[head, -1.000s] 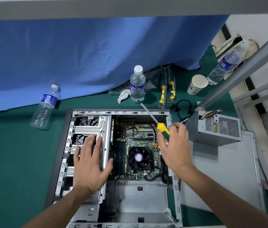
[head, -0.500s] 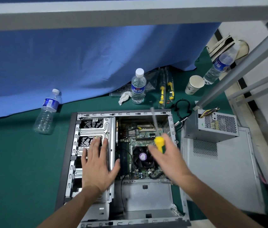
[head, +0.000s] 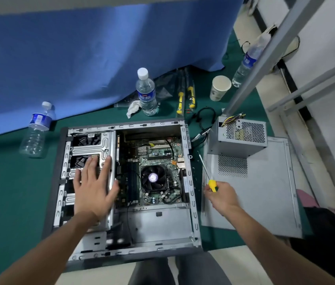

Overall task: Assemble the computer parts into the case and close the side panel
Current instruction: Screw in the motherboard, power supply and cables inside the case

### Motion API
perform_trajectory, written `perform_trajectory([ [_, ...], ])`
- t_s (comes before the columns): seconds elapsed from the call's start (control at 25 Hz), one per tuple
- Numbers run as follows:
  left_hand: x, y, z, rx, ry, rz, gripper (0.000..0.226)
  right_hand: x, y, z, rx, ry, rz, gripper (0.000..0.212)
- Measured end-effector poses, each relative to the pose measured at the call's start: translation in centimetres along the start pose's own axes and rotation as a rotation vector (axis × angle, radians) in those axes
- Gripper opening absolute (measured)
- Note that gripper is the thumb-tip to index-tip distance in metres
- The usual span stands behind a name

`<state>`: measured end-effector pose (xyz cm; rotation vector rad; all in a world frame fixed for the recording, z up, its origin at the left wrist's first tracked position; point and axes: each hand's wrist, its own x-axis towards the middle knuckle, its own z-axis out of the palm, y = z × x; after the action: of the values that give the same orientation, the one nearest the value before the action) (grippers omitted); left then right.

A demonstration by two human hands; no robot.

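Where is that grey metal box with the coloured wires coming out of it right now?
In the head view the power supply box sits outside the open computer case, to its right, on the far end of the detached side panel lying on the green table.

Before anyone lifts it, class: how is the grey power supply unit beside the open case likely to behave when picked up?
The power supply unit is a stiff metal box, so it probably will not flex. It looks dense, likely heavy for its size. Its loose coloured wires would probably flop and could snag, and it rests on the side panel, where it may slide.
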<state>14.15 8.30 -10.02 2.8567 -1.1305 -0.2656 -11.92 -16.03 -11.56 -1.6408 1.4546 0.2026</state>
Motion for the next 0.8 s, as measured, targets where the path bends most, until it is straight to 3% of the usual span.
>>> perform_trajectory([
  [0.12,0.1,-0.2,0.2,-0.024,0.030,0.002,0.070,1.8,0.6,1.6,-0.047,0.027,-0.010,0.023],
  [0.28,0.2,0.0,0.5,-0.033,0.058,0.004,0.071,3.4,0.7,3.6,-0.046,0.021,0.018,0.009],
  [0.48,0.3,-0.1,0.7,-0.043,0.074,-0.005,0.072,4.0,1.1,5.4,-0.071,0.083,0.023,0.016],
  [0.8,0.3,-0.3,0.9,-0.060,0.092,-0.003,0.071,1.2,0.6,3.2,0.177,0.191,-0.047,0.020],
])
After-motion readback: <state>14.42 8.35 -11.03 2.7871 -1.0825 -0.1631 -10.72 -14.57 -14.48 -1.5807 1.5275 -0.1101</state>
